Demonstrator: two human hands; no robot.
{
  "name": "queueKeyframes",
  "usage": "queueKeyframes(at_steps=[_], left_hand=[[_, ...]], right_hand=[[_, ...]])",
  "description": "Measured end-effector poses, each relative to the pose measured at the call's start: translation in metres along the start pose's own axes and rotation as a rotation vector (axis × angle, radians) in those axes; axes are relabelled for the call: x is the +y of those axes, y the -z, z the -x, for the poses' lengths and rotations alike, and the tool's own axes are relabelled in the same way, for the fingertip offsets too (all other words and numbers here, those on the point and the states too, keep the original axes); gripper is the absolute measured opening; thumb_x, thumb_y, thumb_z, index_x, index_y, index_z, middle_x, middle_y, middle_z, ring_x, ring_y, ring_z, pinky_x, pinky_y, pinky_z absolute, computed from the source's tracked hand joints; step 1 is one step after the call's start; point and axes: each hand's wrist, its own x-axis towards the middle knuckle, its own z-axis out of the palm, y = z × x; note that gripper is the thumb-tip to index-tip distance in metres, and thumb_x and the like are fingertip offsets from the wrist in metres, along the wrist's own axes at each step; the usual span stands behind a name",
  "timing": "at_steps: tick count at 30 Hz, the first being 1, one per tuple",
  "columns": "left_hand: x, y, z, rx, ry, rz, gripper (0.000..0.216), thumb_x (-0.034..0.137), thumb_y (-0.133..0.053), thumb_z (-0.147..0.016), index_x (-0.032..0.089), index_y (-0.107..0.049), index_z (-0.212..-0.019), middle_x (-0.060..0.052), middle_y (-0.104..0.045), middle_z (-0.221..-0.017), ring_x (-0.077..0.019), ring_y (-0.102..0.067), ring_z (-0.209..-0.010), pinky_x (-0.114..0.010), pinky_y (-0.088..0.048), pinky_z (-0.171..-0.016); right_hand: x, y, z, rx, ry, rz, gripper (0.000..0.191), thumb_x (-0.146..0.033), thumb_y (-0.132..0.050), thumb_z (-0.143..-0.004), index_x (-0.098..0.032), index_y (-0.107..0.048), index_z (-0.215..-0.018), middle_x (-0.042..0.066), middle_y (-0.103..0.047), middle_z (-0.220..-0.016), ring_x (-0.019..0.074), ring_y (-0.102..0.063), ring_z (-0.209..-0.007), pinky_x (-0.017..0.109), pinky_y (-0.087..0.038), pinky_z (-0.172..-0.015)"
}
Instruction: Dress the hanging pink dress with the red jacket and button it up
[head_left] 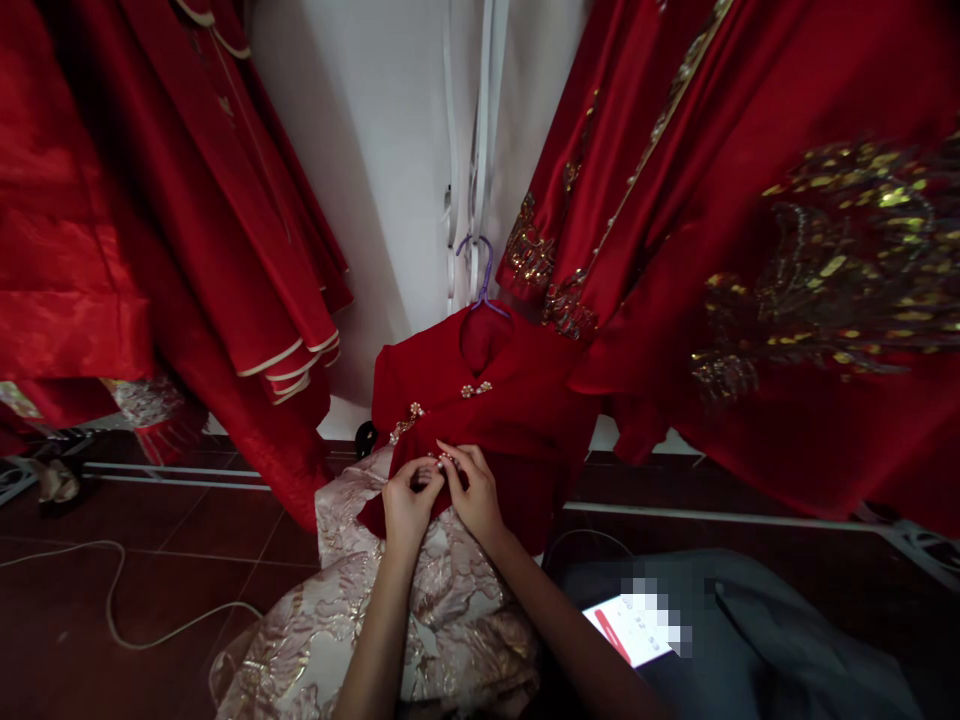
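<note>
A red short-sleeved top (517, 440) hangs upright in front of me on a purple hanger (486, 272). Pearl flower fastenings (407, 423) run along its slanted front opening, with another pearl fastening (476, 390) below the neckline. My left hand (409, 500) is closed in a pinch at the lower front of the top. Fingertip to fingertip with it, my right hand (474, 490) pinches at the same spot. Small pearly beads (441, 462) show between the fingertips, partly hidden by them. Pale gold-patterned brocade fabric (352, 610) lies below the top, beneath my forearms.
Red garments (247, 250) hang at left, and sequined red garments (810, 260) at right, close to the top. White rack bars (180, 475) run low over the dark tiled floor. A cable (120, 590) curls at left. A lit phone (626, 630) rests on dark fabric at right.
</note>
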Motion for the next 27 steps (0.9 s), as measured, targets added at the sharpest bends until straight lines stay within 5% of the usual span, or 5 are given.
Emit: queueKeyframes(at_steps=[5, 11, 15, 27], left_hand=[[0.004, -0.001, 0.0, 0.034, -0.034, 0.0, 0.022, 0.025, -0.057, -0.076, 0.016, -0.06, -0.096, -0.003, -0.064, -0.082, -0.0127, -0.061, -0.072, -0.025, -0.051, -0.069], [0.013, 0.003, 0.004, 0.38, -0.139, -0.093, 0.016, 0.021, -0.05, -0.077, 0.017, -0.057, -0.092, -0.004, -0.057, -0.088, -0.0124, -0.056, -0.075, -0.024, -0.048, -0.069], [0.018, 0.002, 0.007, 0.246, -0.148, -0.264, 0.011, 0.026, -0.058, -0.073, 0.019, -0.06, -0.082, 0.0, -0.057, -0.073, -0.0124, -0.054, -0.065, -0.024, -0.045, -0.064], [0.012, 0.004, 0.003, 0.077, -0.159, -0.367, 0.02, 0.034, -0.055, -0.08, 0.022, -0.065, -0.093, -0.003, -0.065, -0.088, -0.0162, -0.06, -0.081, -0.028, -0.046, -0.076]], right_hand=[[-0.004, 0.002, 0.0, 0.029, -0.019, -0.033, 0.031, -0.023, -0.042, -0.089, -0.023, -0.055, -0.117, 0.008, -0.055, -0.102, 0.0154, -0.056, -0.087, 0.029, -0.049, -0.077], [-0.003, 0.006, 0.008, 0.315, -0.025, 0.009, 0.016, -0.023, -0.038, -0.089, -0.019, -0.054, -0.087, 0.007, -0.055, -0.085, 0.0165, -0.055, -0.08, 0.029, -0.047, -0.07], [-0.001, 0.004, 0.007, 0.219, -0.079, 0.024, 0.015, -0.024, -0.039, -0.088, -0.019, -0.053, -0.086, 0.004, -0.059, -0.077, 0.0145, -0.056, -0.071, 0.027, -0.045, -0.066], [0.002, 0.002, 0.001, 0.112, -0.159, 0.026, 0.022, -0.023, -0.041, -0.086, -0.018, -0.061, -0.093, 0.006, -0.067, -0.088, 0.0133, -0.06, -0.071, 0.021, -0.045, -0.057]])
